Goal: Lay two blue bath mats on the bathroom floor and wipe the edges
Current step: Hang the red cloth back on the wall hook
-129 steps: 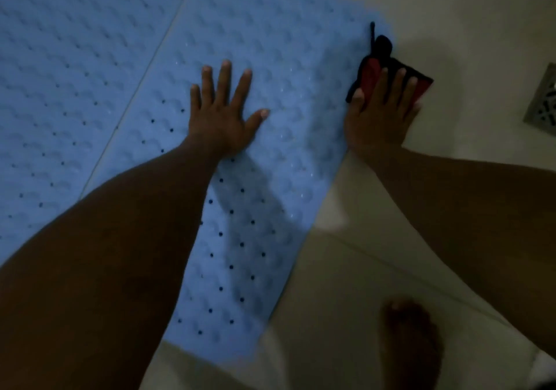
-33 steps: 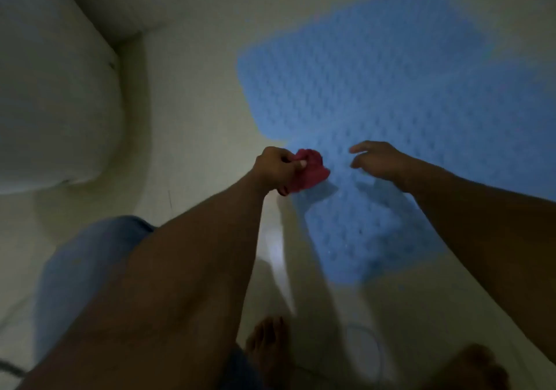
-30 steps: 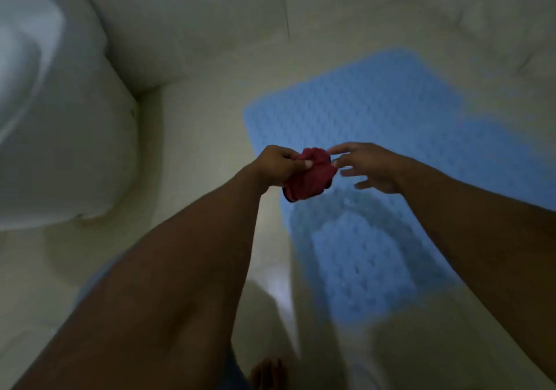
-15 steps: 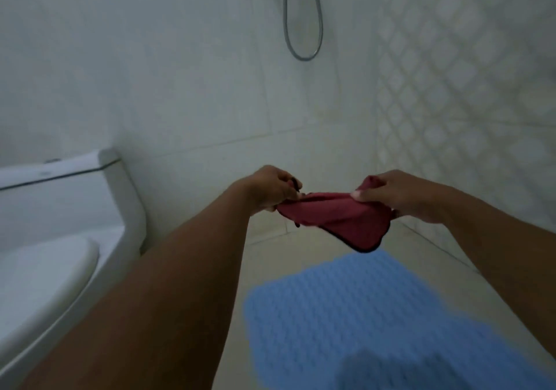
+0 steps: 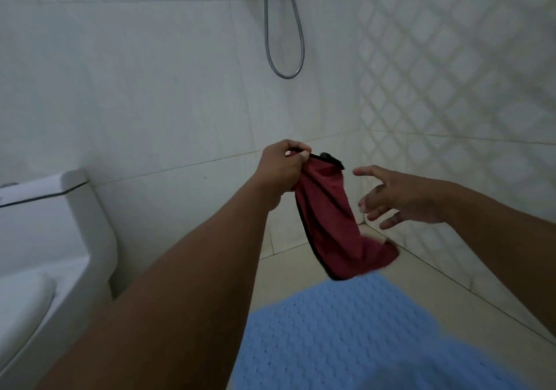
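Note:
A blue bath mat (image 5: 346, 338) with a bumpy, perforated surface lies flat on the pale floor at the bottom of the head view. Only one mat is clearly visible. A dark red cloth (image 5: 331, 218) with a black trim hangs in the air above the mat's far edge. My left hand (image 5: 282, 167) pinches its top corner at chest height. My right hand (image 5: 400, 197) hovers just right of the cloth, fingers spread, holding nothing and not touching it.
A white toilet (image 5: 45, 239) with its cistern stands at the left. A metal shower hose (image 5: 282, 28) loops down the tiled back wall. A patterned tiled wall (image 5: 466, 88) closes the right side, meeting the floor beside the mat.
I have stood up from the floor, so the view now faces the walls. Half a second ago both hands stretched the cloth; now my right hand has let go and it hangs from my left.

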Tool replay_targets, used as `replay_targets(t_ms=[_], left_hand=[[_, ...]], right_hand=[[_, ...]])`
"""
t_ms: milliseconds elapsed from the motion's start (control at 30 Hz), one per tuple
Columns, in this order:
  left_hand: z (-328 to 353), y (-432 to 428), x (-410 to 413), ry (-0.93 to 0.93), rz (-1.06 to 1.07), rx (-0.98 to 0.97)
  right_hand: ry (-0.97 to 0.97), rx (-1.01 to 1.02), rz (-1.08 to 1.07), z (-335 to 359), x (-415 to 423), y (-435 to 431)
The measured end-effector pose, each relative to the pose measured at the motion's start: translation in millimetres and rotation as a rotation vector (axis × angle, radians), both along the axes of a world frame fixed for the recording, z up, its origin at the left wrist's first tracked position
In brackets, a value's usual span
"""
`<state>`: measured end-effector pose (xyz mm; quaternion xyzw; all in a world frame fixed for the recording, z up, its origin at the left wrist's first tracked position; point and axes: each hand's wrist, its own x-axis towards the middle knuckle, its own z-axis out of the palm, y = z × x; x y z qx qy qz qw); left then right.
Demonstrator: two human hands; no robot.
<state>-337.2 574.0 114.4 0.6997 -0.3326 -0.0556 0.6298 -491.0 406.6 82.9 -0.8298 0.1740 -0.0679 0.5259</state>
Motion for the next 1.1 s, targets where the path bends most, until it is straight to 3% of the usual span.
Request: replay_targets(t_ms=[167, 333, 500, 633, 800, 933, 1100], left_hand=[[12, -31, 20, 0.096, -0.235, 0.004], [86, -32, 48, -0.144, -0.057, 0.141], [225, -42, 58, -0.190, -0.011, 0.338], [351, -61, 38, -0.151, -0.146, 0.499], [499, -88, 6, -0.245, -0.237, 0.767], [595, -114, -14, -0.306, -0.262, 0.770], [699, -153, -30, -0.322, -0.307, 0.705]], right_hand=[[-0.123, 0.026, -0.023, 1, 51, -1], [-0.118, 0.053, -0.075, 64, 60, -20], [-0.098, 0.033, -0.164, 210, 44, -51], [-0.074, -0.015, -0.208, 357, 17, -76], [0.010, -0.080, -0.171, 521, -38, -107], [0.074, -0.114, -0.198, 622, -77, -125], [0.010, -0.145, -0.287, 748, -125, -143]])
